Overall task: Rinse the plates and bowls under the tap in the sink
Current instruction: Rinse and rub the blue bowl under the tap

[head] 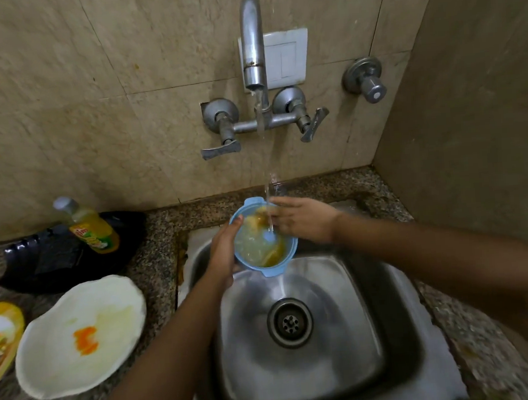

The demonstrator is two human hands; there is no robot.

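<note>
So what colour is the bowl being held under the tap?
The bowl is light blue, with yellowish residue inside; the head view shows it.

yellow soap bottle point(93, 230) on black tray point(42, 262); white switch plate point(287, 57); round valve point(365, 78)

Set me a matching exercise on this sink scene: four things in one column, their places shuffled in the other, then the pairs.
Things
1. blue bowl
2. white plate
3. soap bottle
4. yellow plate

Places
A. cut off by the frame's left edge
B. gripped by the left hand under the tap's stream
C. lying on the black tray
D. whole in view on the counter, right beside the sink

Pairs: 1-B, 2-D, 3-C, 4-A
</note>
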